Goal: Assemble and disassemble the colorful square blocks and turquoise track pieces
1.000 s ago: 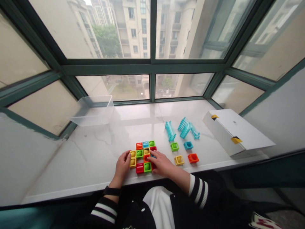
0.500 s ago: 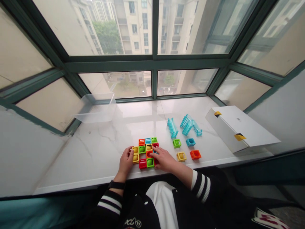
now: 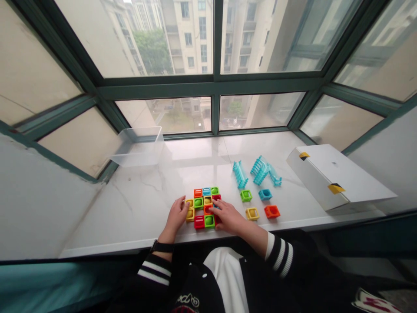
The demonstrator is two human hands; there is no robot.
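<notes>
Several coloured cube blocks stand side by side in a cluster near the front edge of the white marble sill. My left hand [image 3: 177, 214] lies along the cluster's left side, its fingers stretched and touching the yellow blocks [image 3: 190, 214]. My right hand [image 3: 229, 216] rests over the right side with its fingers spread, partly covering an orange block [image 3: 207, 209] and hiding blocks under it. A green block [image 3: 209, 221] and a red block [image 3: 199, 222] form the near row. At the far row are an orange, a blue block [image 3: 206, 191] and a green one.
Right of the cluster lie a loose green block [image 3: 246, 195], blue block [image 3: 265, 194], yellow block [image 3: 252, 213] and orange block [image 3: 272, 211]. Translucent blue track pieces [image 3: 240, 174] are behind them. A clear plastic bin [image 3: 138, 160] stands back left, a white box [image 3: 342, 174] at right.
The whole view has shifted slightly, so things appear a little farther right. Both hands stay at the cluster, with the left fingers slightly moved along the yellow blocks.
</notes>
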